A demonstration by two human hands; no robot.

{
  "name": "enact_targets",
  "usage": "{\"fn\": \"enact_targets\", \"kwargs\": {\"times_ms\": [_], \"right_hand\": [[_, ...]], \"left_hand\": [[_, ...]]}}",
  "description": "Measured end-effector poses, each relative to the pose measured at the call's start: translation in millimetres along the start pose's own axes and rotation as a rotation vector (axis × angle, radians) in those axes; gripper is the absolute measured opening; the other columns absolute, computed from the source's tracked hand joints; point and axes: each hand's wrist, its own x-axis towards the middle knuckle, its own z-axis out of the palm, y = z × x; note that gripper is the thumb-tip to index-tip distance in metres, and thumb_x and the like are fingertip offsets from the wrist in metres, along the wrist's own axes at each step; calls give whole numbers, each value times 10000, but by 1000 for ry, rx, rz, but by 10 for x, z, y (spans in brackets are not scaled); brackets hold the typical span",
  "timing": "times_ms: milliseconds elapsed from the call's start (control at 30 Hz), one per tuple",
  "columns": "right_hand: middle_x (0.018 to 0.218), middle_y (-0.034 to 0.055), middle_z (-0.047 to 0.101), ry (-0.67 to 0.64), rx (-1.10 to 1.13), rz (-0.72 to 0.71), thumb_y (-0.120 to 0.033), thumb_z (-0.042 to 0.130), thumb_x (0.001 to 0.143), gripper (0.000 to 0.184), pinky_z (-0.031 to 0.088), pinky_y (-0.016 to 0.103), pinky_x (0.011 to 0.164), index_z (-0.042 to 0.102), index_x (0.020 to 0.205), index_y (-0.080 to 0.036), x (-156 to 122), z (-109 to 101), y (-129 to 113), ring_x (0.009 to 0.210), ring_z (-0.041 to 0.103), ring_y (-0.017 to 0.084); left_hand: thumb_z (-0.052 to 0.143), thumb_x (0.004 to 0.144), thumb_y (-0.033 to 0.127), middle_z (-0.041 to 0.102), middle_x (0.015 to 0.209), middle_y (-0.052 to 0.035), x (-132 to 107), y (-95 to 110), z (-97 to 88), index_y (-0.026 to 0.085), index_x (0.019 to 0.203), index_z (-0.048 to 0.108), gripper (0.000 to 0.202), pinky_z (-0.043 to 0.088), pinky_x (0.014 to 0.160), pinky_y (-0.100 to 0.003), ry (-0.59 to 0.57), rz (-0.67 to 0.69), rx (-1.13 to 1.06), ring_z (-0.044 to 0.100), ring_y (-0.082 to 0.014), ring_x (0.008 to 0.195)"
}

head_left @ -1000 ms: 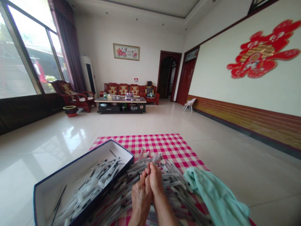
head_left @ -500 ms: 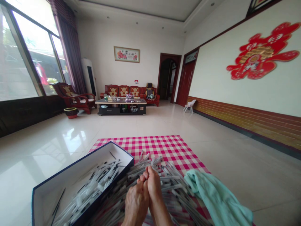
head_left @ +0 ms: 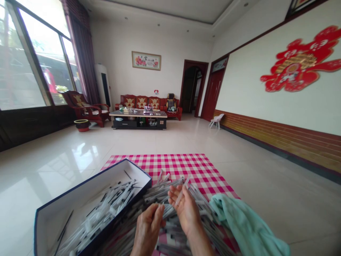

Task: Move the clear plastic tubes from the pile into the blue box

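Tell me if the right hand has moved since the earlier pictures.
Yes. The right hand has shifted rightward, away from the left hand and closer to the green towel, which has stayed in place.

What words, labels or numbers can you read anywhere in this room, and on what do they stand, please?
Nothing can be read for certain.
Framed floral picture: a line of characters, too small to read.
Plaque above the door: too small to read.
Red wall ornament: any characters too blurred.
Clear plastic tubes: any print too small.
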Motion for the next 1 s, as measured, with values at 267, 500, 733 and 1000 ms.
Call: {"fn": "enact_targets", "kwargs": {"times_ms": [267,500,733,1000], "right_hand": [[956,68,715,36,-20,-2,-488,670,705,279,521,348,675,623,785,-225,-111,-122,474,861,655,247],[1009,74,701,6,-164,-13,-582,564,775,413,515,316,654,659,940,-215,-271,-90,733,916,641,254],[1053,79,701,-108,-109,-48,-504,597,802,380,503,358,806,662,1008,-192,-246,-115,733,988,629,256],[875,43,730,86,-29,-204,-468,726,689,383,539,308,682,655,946,-193,-44,-310,471,804,672,200]], "left_hand": [[444,853,528,617,565,-20,-87,-23,29,151,774,681,452,388,500,-215,-179,-49,-61,564,-159,539],[416,880,441,576,560,9,-92,-80,13,162,670,626,408,352,512,-202,-184,-5,122,538,-131,533],[369,897,370,644,646,-7,-7,28,-318,199,773,629,335,386,582,-226,-128,28,420,602,-158,614],[352,910,379,689,971,-56,331,38,-1220,250,946,649,326,416,687,-313,116,-76,986,646,-254,852]]}}
